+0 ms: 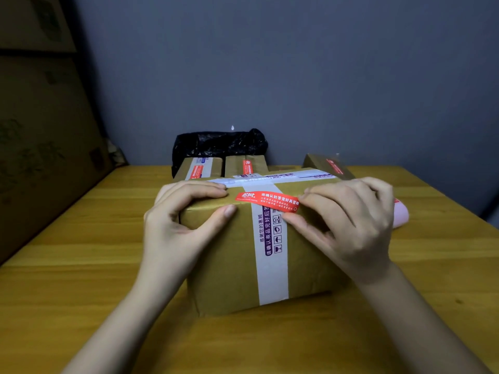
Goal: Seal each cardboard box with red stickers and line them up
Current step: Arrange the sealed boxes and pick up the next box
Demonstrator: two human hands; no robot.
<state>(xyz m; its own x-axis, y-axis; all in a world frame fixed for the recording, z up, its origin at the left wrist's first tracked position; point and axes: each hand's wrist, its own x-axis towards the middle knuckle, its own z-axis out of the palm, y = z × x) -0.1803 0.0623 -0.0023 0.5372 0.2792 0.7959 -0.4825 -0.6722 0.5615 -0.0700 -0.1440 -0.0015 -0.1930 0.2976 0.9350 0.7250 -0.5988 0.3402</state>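
A brown cardboard box (pixel 229 255) with white printed tape stands in the middle of the wooden table (pixel 81 252). A red sticker (pixel 266 201) lies across its near top edge, over the tape. My left hand (pixel 178 222) grips the box's left top corner, thumb on the front face and fingers on top. My right hand (pixel 348 222) pinches the sticker's right end between thumb and fingers. Behind stand two boxes (pixel 198 168) (pixel 244 166) bearing red stickers, side by side. A third box (pixel 328 164) with a red sticker sits at the back right.
A black plastic bag (pixel 218 143) lies against the grey wall behind the boxes. A pink object (pixel 401 214) peeks out behind my right hand. Large cardboard cartons (pixel 40 130) stand along the left side of the table.
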